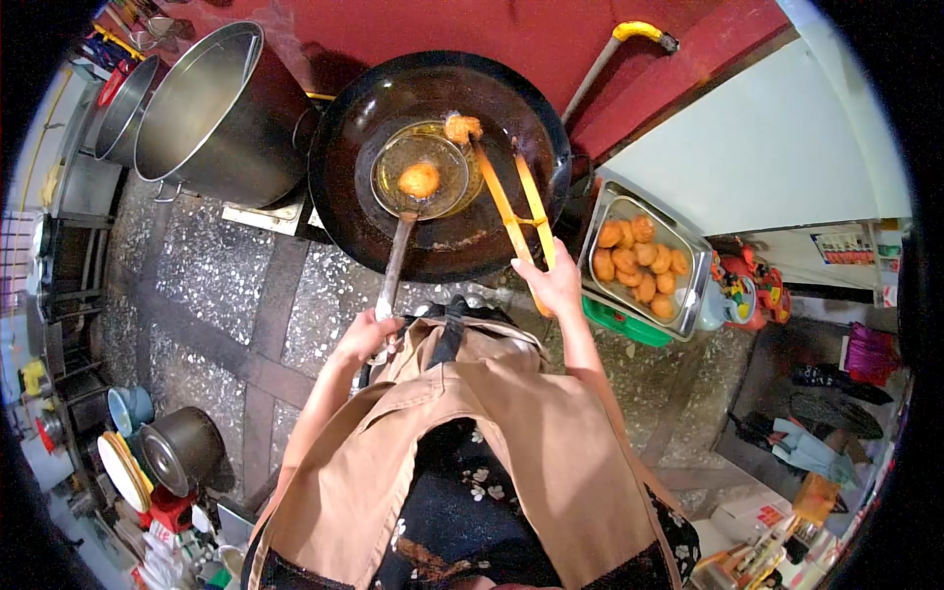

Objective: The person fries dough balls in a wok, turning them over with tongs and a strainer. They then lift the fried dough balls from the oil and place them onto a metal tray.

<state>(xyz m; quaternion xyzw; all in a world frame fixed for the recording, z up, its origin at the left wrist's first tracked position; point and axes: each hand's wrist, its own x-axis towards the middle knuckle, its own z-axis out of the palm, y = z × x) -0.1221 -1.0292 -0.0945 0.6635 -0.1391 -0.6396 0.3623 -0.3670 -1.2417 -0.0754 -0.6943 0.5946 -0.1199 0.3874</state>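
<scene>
My left hand [372,336] is closed around the long handle of a wire skimmer [390,162]. The skimmer's basket lies low in a big black wok [344,211] with oil in its bottom, and one golden fried ball [419,180] rests in the mesh. My right hand [554,282] grips long yellow-brown tongs [503,208], two sticks joined by a crosspiece. Their tips stand apart over the wok. The left tip meets a second fried piece [462,128] at the skimmer's upper rim; the other tip is over the wok's dark wall.
Right of the wok, a steel tray [696,295] holds several fried balls [644,254] above a green container [624,323]. A tall steel pot [221,118] stands at left. A yellow-ended pipe [644,31] leans against the red wall. Lower left, a lidded dark pot [182,450] sits near the shelves.
</scene>
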